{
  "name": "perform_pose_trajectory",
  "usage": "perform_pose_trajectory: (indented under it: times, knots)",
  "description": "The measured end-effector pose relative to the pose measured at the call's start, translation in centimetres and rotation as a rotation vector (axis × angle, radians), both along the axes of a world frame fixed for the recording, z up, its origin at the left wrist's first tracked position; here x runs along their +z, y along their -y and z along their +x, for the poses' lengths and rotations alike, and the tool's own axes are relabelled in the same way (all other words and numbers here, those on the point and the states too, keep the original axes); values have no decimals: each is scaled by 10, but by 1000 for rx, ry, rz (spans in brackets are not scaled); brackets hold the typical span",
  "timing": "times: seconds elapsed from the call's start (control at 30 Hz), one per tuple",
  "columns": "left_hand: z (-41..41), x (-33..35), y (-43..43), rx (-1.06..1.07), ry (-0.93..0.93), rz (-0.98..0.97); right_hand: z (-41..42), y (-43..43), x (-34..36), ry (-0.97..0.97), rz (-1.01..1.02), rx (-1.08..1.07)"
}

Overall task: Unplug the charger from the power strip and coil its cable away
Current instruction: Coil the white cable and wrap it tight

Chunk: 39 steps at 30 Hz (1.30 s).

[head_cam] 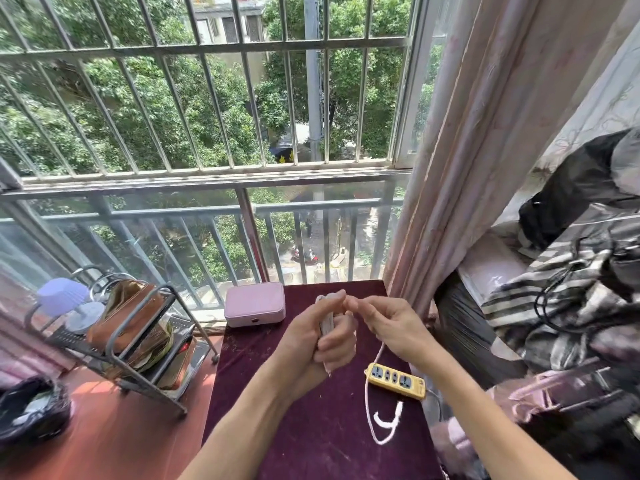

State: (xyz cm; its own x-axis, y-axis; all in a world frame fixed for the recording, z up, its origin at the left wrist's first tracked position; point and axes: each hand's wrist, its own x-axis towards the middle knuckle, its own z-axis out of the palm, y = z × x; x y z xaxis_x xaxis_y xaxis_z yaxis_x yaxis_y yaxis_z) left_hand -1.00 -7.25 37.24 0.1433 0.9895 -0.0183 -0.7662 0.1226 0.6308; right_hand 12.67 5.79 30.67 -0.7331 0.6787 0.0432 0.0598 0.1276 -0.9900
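My left hand (325,337) is closed around a bundle of white charger cable loops (326,320) above the dark red table (277,427). My right hand (384,323) pinches the cable just right of the bundle, at its top. From there the loose white cable (370,403) hangs down past the left end of the yellow power strip (396,380) and ends in a curl on the tabletop (386,422). The strip lies flat near the table's right edge, and nothing is plugged into its visible sockets. The charger plug itself is hidden.
A pink case (254,304) sits at the table's far edge. A metal rack (121,341) with a brown bag stands to the left on the floor. A pink curtain (467,168) hangs at the right, with piled clothes and black cords (561,299) beyond it. A barred window lies ahead.
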Motion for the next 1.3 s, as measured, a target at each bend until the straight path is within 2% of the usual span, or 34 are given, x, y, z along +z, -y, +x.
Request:
perform_pose_trajectory:
  times: [0.13, 0.3, 0.5, 0.67, 0.93, 1.07, 1.17, 1.23, 1.3]
  knots:
    - [-8, -6, -9, 149, 14, -54, -3, 26, -27, 204, 87, 58]
    - [-8, -19, -16, 332, -300, -164, 1, 51, -27, 478, 294, 165]
    - [-8, -33, -14, 423, -596, -228, 8, 65, -16, 635, 467, 193]
    - [-9, -39, -12, 420, -847, -264, 15, 63, 1, 613, 584, 191]
    - [-2, -51, -4, 176, -1172, -242, 32, 51, 33, 525, 568, 188]
    - [0, -46, 1, 52, -1161, -238, 40, 37, 47, 432, 576, 187]
    - [1, -42, 3, -13, -1125, -235, 45, 20, 51, 356, 419, 197]
    - [3, -40, 4, -93, -1019, -245, 46, 7, 53, 311, 356, 193]
    - [8, -37, 8, -187, -837, -240, 44, -3, 56, 225, 311, 174]
